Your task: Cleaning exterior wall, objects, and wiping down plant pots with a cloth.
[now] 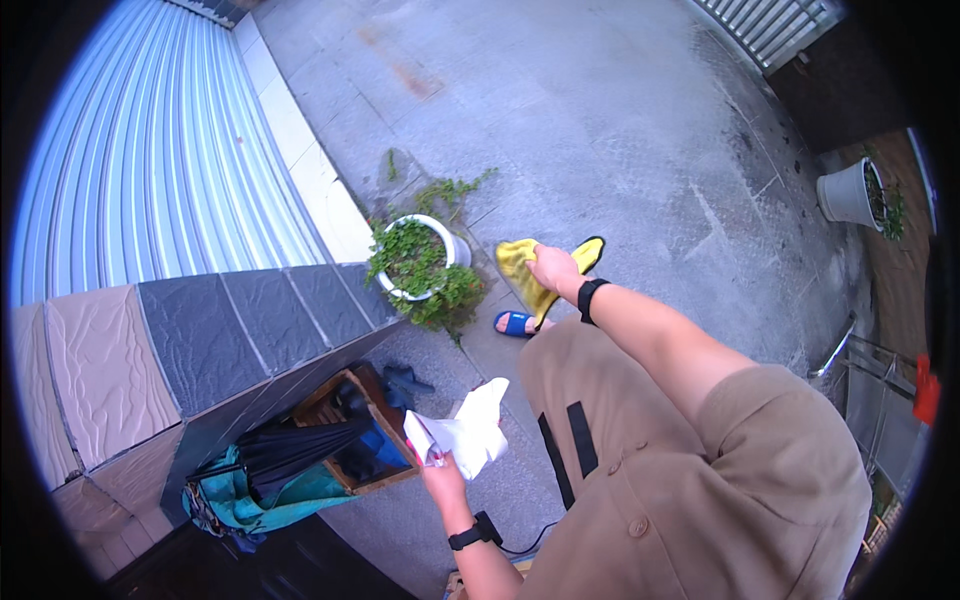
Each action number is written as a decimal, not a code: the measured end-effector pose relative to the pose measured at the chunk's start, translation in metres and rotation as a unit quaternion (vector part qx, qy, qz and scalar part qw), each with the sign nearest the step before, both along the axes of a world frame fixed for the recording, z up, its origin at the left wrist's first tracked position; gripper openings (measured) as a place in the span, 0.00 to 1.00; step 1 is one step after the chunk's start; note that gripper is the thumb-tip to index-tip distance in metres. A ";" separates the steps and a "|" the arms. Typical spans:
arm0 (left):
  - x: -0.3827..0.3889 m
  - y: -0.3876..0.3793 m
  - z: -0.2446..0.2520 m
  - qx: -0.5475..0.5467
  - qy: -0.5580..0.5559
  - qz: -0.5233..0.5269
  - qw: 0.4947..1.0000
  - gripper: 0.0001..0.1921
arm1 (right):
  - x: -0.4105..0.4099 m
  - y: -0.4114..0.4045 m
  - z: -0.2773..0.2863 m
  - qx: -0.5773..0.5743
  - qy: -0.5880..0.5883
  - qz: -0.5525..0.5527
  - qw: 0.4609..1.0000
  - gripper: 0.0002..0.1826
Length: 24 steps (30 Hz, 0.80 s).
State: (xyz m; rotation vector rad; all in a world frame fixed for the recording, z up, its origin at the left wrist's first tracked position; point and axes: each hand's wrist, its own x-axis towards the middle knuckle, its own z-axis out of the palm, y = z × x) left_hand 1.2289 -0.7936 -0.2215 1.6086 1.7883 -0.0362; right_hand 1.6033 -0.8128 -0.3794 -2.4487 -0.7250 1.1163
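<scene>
My right hand (553, 268) grips a yellow cloth with dark edging (519, 262), which hangs down on both sides of the fist. The cloth is out over the paving, just above my foot in a blue slide sandal (515, 323). Lower in the view, my left hand (444, 480) holds a crumpled white sheet (469, 431), paper or thin plastic, with some pink by the fingers. Each wrist wears a black band, and the left one carries a small dark box with a cable.
A white pot of leafy plants (457, 251) stands by the tiled wall corner (247, 322). Near my left hand are a wooden shoe rack (375, 420) and a teal umbrella (277, 502). A corrugated metal shutter (165, 150) and another white pot (847, 196) flank the paving.
</scene>
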 end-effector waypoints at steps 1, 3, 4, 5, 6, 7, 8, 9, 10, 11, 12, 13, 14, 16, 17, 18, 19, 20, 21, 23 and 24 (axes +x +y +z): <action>0.017 -0.011 -0.002 0.028 -0.006 0.000 1.000 0.17 | 0.011 -0.026 -0.004 0.038 0.016 -0.033 0.999 0.23; 0.045 -0.032 -0.001 -0.017 -0.021 0.008 1.000 0.17 | 0.022 -0.056 -0.015 0.136 0.009 -0.139 0.981 0.22; 0.058 -0.043 -0.001 0.008 -0.022 -0.015 1.000 0.16 | 0.027 -0.068 -0.013 0.150 0.070 -0.149 0.975 0.22; 0.068 -0.051 -0.001 0.034 -0.022 -0.038 0.998 0.15 | 0.029 -0.079 -0.013 0.165 0.132 -0.160 0.964 0.21; 0.077 -0.055 -0.003 0.025 -0.032 -0.074 0.996 0.14 | 0.029 -0.090 -0.023 0.163 0.323 -0.289 0.886 0.21; 0.086 -0.058 -0.004 0.023 -0.027 -0.092 0.995 0.14 | 0.035 -0.106 -0.034 0.181 0.200 -0.209 0.940 0.20; 0.094 -0.060 -0.004 0.017 -0.032 -0.093 0.995 0.14 | 0.037 -0.121 -0.044 0.171 0.213 -0.249 0.929 0.20; 0.101 -0.062 -0.004 0.013 -0.036 -0.087 0.995 0.15 | 0.037 -0.131 -0.049 0.161 0.229 -0.281 0.918 0.20; 0.108 -0.061 -0.004 0.014 -0.008 -0.098 0.995 0.15 | 0.041 -0.140 -0.042 0.149 0.215 -0.326 0.909 0.20; 0.117 -0.058 -0.007 0.013 -0.002 -0.109 0.994 0.15 | 0.049 -0.149 -0.058 0.194 0.314 -0.363 0.856 0.20; 0.125 -0.055 -0.009 0.013 0.022 -0.130 0.991 0.15 | 0.055 -0.154 -0.056 0.202 0.348 -0.375 0.836 0.20; 0.134 -0.051 -0.010 0.013 0.046 -0.149 0.988 0.15 | 0.062 -0.157 -0.050 0.210 0.380 -0.385 0.815 0.21; 0.144 -0.047 -0.011 0.008 0.055 -0.173 0.983 0.15 | 0.065 -0.156 -0.054 0.209 0.385 -0.390 0.810 0.21; 0.171 -0.040 -0.017 -0.007 0.062 -0.170 0.983 0.15 | 0.071 -0.149 -0.059 0.237 0.369 -0.371 0.818 0.21; 0.182 -0.036 -0.020 -0.021 0.061 -0.162 0.985 0.15 | 0.076 -0.144 -0.061 0.235 0.374 -0.373 0.816 0.21; 0.192 -0.028 -0.026 -0.025 0.070 -0.183 0.980 0.15 | 0.084 -0.136 -0.064 0.236 0.345 -0.371 0.829 0.20; 0.202 -0.021 -0.031 -0.020 0.083 -0.192 0.978 0.15 | 0.092 -0.126 -0.066 0.236 0.316 -0.368 0.842 0.19; 0.211 -0.014 -0.033 -0.013 0.102 -0.204 0.974 0.14 | 0.099 -0.116 -0.073 0.235 0.319 -0.368 0.841 0.19; 0.224 -0.007 -0.036 -0.008 0.119 -0.217 0.969 0.14 | 0.107 -0.107 -0.083 0.226 0.280 -0.336 0.870 0.18; 0.247 0.015 -0.039 -0.031 0.114 -0.214 0.970 0.15 | 0.122 -0.089 -0.104 0.213 0.241 -0.300 0.898 0.18; 0.251 0.022 -0.040 -0.050 0.112 -0.204 0.971 0.17 | 0.126 -0.078 -0.106 0.199 0.225 -0.253 0.920 0.17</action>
